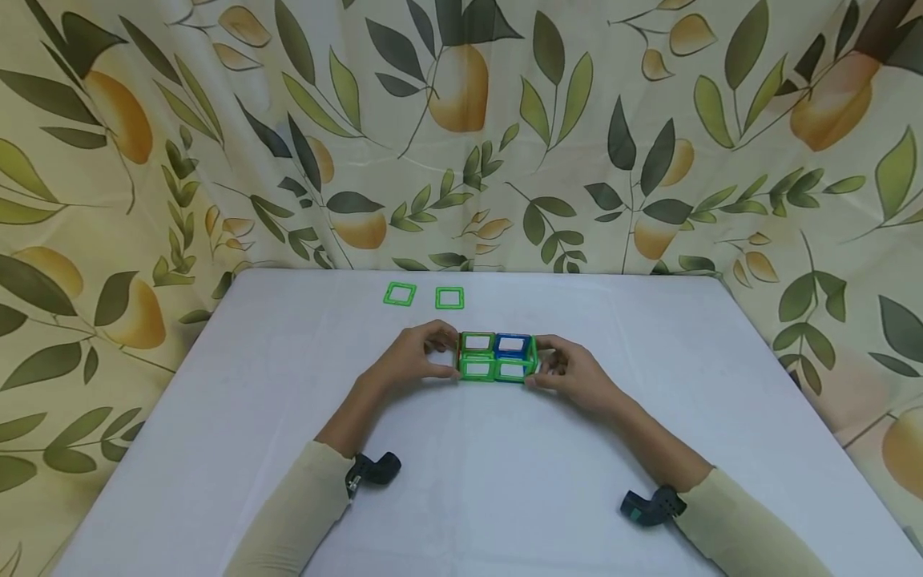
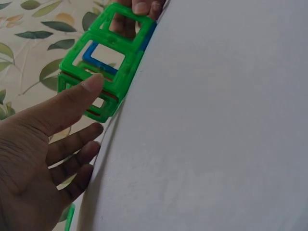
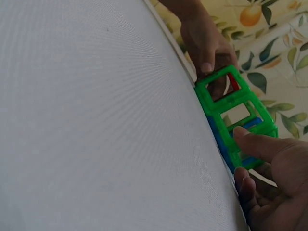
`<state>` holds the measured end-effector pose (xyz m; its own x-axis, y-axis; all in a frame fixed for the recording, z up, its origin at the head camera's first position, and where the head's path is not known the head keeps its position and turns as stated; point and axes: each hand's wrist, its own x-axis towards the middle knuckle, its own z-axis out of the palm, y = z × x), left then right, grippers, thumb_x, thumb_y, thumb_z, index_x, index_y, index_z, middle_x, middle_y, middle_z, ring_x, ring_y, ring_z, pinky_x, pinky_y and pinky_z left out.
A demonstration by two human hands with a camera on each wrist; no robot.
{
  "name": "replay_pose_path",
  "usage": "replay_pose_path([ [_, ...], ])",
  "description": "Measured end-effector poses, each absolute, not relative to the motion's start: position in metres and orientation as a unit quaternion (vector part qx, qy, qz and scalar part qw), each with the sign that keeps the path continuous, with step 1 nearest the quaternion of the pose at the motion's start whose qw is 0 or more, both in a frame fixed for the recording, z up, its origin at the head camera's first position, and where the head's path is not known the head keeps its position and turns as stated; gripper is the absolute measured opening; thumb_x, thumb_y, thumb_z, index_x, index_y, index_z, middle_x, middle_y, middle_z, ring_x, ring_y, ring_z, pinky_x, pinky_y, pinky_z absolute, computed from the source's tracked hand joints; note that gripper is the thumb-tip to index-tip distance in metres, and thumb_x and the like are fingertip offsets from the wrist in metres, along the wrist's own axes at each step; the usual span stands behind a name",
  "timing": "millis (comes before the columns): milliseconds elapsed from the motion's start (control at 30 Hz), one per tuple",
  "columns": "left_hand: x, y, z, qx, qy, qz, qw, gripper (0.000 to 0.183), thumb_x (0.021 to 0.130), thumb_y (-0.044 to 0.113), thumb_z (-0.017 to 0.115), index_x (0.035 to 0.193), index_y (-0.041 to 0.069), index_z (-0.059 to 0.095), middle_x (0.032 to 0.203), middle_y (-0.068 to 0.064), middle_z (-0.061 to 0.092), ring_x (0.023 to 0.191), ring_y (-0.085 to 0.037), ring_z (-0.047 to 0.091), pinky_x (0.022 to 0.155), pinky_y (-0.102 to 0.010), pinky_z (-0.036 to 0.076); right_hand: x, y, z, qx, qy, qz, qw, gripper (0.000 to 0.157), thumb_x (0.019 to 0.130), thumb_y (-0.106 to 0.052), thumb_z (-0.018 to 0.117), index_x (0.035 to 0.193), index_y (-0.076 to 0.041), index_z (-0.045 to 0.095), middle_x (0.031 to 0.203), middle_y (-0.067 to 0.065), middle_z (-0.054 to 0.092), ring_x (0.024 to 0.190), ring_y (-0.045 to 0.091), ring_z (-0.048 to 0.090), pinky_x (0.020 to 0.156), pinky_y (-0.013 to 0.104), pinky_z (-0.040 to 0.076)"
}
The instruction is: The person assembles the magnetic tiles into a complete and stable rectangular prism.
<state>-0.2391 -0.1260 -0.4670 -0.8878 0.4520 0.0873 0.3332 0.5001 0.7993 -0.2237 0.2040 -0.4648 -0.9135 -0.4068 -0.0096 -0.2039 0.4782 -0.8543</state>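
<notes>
A small box of magnetic square frame tiles (image 1: 495,364), mostly green with some blue and red, sits on the white table between both hands. My left hand (image 1: 407,353) grips its left end, thumb at the near corner and index finger at the far one. In the left wrist view that thumb lies on a green tile (image 2: 109,39), while the other visible fingers curl below. Holding the opposite end is my right hand (image 1: 582,375). The right wrist view shows its thumb (image 3: 257,143) across a green tile; part of the index finger is hidden behind the box.
Two loose green square frame tiles (image 1: 450,308) lie apart from each other near the far edge of the white table (image 1: 461,481). Behind the table hangs a curtain (image 1: 577,176) printed with leaves and fruit. A dark camera (image 1: 378,469) is strapped to each wrist.
</notes>
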Motion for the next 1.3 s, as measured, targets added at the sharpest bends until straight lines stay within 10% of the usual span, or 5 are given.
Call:
replay_pose_path([
  [267,-0.242,-0.132,-0.459,0.21,0.868,0.44,0.092,0.06,0.086,-0.003,0.085,0.14,0.006,0.06,0.126,-0.007,0.07,0.113,-0.023,0.063,0.102,-0.039,0.051,-0.226,0.205,-0.466,-0.174,0.854,-0.478,0.11,0.07,0.087,-0.014,0.088,0.146,0.0,0.054,0.114,0.014,0.064,0.084,0.024,0.057,0.066,0.025,0.047],
  [800,-0.263,-0.134,-0.458,0.155,0.903,0.4,0.003,0.058,0.087,0.011,0.088,0.139,0.006,0.063,0.118,-0.012,0.065,0.094,-0.025,0.059,0.083,-0.037,0.051,-0.227,0.207,-0.47,-0.179,0.843,-0.495,0.112,0.071,0.085,-0.013,0.089,0.146,-0.001,0.055,0.101,0.013,0.064,0.083,0.025,0.056,0.064,0.025,0.046],
  [1300,-0.294,-0.133,-0.451,0.135,0.929,0.341,-0.04,0.062,0.089,0.021,0.087,0.143,0.005,0.061,0.131,-0.016,0.06,0.119,-0.033,0.06,0.102,-0.045,0.048,-0.225,0.208,-0.47,-0.187,0.84,-0.497,0.11,0.072,0.085,-0.011,0.088,0.147,0.002,0.053,0.098,0.015,0.064,0.082,0.023,0.056,0.064,0.025,0.046],
])
